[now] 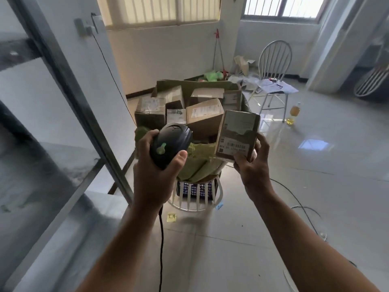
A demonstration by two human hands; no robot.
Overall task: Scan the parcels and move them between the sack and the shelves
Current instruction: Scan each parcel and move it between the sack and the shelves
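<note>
Parcel (237, 134): small stiff cardboard, probably light | my right hand (252, 163) pinches its lower end, barcode (235, 146) uncovered | my left hand (155, 173) grips scanner (170, 144)

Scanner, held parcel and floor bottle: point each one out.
scanner (172, 141), head view, top of its dark housing.
parcel (237, 132), head view, its labelled front face.
bottle (294, 111), head view, its yellow body.

A single head-worn wide-angle view faces forward and down, close above the sack (197, 162).
</note>
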